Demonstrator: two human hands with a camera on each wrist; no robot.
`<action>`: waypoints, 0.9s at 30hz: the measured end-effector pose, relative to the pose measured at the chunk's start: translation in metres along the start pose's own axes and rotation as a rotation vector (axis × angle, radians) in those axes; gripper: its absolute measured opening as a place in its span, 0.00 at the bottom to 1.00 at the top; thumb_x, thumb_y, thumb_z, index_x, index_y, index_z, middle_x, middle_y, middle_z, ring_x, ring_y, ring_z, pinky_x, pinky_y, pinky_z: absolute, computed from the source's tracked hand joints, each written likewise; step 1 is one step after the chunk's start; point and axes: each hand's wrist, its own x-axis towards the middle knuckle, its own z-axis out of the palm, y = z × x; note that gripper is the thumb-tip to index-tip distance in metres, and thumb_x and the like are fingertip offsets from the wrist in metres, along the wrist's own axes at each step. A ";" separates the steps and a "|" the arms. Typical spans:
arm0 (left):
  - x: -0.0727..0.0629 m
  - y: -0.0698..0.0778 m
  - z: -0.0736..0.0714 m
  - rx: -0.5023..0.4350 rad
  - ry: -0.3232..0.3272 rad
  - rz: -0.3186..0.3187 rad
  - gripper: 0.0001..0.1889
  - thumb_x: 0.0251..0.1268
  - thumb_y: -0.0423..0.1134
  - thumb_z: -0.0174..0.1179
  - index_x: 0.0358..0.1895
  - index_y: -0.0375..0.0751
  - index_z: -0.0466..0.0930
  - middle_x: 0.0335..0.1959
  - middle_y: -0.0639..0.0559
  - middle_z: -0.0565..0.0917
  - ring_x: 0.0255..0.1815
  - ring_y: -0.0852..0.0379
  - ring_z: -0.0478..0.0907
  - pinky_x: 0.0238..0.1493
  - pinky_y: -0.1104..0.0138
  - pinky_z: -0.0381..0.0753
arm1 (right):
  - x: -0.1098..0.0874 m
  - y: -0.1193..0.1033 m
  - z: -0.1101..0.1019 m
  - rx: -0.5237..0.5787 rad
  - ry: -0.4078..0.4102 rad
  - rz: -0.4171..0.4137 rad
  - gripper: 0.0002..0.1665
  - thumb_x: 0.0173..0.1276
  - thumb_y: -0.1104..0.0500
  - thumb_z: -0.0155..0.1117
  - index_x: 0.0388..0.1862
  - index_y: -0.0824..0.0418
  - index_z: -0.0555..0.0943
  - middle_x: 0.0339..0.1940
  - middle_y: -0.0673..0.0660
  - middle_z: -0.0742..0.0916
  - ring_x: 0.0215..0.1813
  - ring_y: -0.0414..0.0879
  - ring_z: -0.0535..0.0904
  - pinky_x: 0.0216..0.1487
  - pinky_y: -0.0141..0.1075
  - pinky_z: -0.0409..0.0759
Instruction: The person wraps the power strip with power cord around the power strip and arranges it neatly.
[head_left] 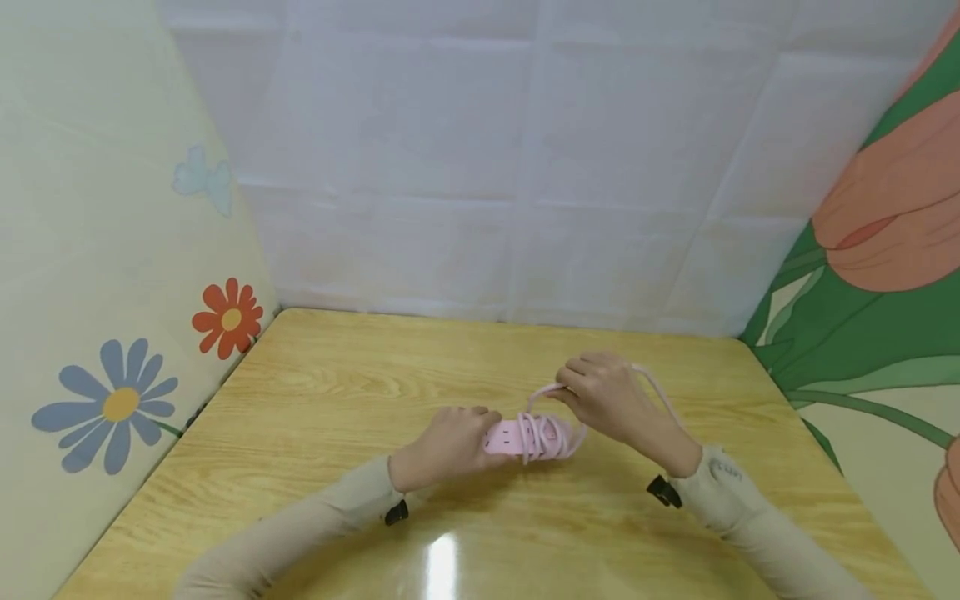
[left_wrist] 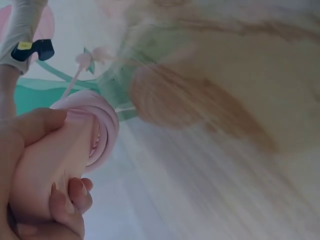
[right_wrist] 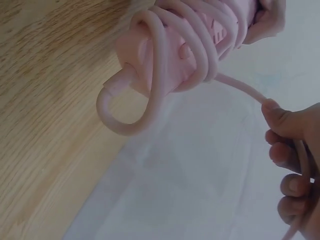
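Observation:
A pink power strip [head_left: 507, 437] is held over the table, its cord [head_left: 534, 435] wound several times around its right half. My left hand [head_left: 452, 443] grips the strip's left end, thumb on one face and fingers curled on the other, as the left wrist view shows of the strip [left_wrist: 55, 160]. To the right, my right hand [head_left: 606, 398] holds the cord's free length, which runs from the coils into the curled fingers [right_wrist: 286, 155]. Beyond that hand the cord [head_left: 658, 390] arcs down behind the wrist. In the right wrist view a cord loop [right_wrist: 125, 127] leaves the strip's end.
The wood-grain table [head_left: 360, 367] lies beneath both hands. A white sheet [head_left: 420, 167] hangs along its back edge. Flower-patterned walls stand at left [head_left: 112, 250] and right [head_left: 885, 350]. Light glares off the near tabletop.

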 end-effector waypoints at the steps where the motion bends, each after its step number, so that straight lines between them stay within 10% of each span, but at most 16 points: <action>1: 0.001 -0.001 0.001 -0.018 -0.006 -0.015 0.28 0.56 0.61 0.69 0.44 0.38 0.83 0.28 0.54 0.81 0.19 0.67 0.68 0.17 0.78 0.66 | 0.000 -0.001 -0.001 0.007 -0.014 0.006 0.19 0.71 0.51 0.64 0.24 0.61 0.80 0.19 0.51 0.79 0.19 0.44 0.71 0.19 0.37 0.72; 8: 0.005 -0.012 0.004 -0.131 -0.015 -0.088 0.22 0.57 0.57 0.69 0.38 0.40 0.82 0.24 0.59 0.76 0.19 0.68 0.67 0.17 0.76 0.68 | 0.001 -0.009 -0.009 0.051 -0.127 0.070 0.11 0.56 0.60 0.76 0.25 0.59 0.80 0.20 0.48 0.77 0.18 0.39 0.68 0.17 0.31 0.70; 20: 0.013 -0.018 -0.001 -0.033 0.092 -0.105 0.24 0.58 0.57 0.69 0.40 0.37 0.82 0.25 0.55 0.79 0.18 0.66 0.69 0.16 0.77 0.67 | 0.007 -0.029 -0.013 0.129 -0.149 0.156 0.07 0.58 0.63 0.74 0.32 0.63 0.83 0.23 0.51 0.82 0.20 0.37 0.72 0.19 0.27 0.72; 27: 0.015 -0.025 -0.008 0.022 0.222 -0.075 0.24 0.55 0.56 0.71 0.39 0.36 0.82 0.26 0.50 0.82 0.17 0.63 0.71 0.15 0.77 0.66 | 0.008 -0.035 -0.012 0.178 -0.136 0.153 0.30 0.82 0.47 0.40 0.42 0.67 0.84 0.29 0.55 0.86 0.25 0.44 0.81 0.26 0.38 0.82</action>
